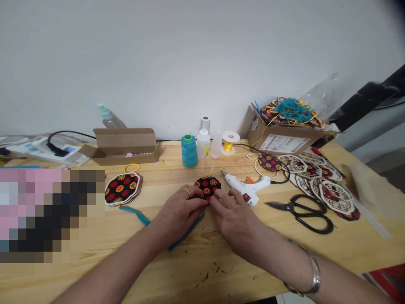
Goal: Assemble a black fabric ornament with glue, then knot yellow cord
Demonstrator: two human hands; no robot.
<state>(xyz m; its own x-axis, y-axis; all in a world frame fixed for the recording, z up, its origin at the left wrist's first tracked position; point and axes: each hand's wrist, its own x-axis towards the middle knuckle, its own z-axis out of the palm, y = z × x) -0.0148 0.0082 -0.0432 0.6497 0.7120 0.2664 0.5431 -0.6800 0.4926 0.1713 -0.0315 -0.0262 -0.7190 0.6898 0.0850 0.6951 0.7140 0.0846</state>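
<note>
Both hands meet at the near edge of a round black fabric ornament point(208, 184) patterned with red and orange flowers. My left hand point(182, 211) has its fingers closed at the ornament's lower left edge. My right hand point(232, 215) pinches the lower right edge, its fingertips touching those of the left. A teal tassel point(187, 234) trails out below the left hand. Yellow cord point(210, 171) curves behind the ornament. Just right of the hands lies a white glue gun point(245, 188). The exact spot between the fingertips is hidden.
Black-handled scissors point(299, 212) and patterned cut-outs point(337, 196) lie to the right. At left is a stack of finished-looking ornaments point(122, 188). Behind stand a teal thread spool point(189, 152), a white bottle point(203, 143), a yellow thread reel point(228, 145) and a full carton point(278, 141).
</note>
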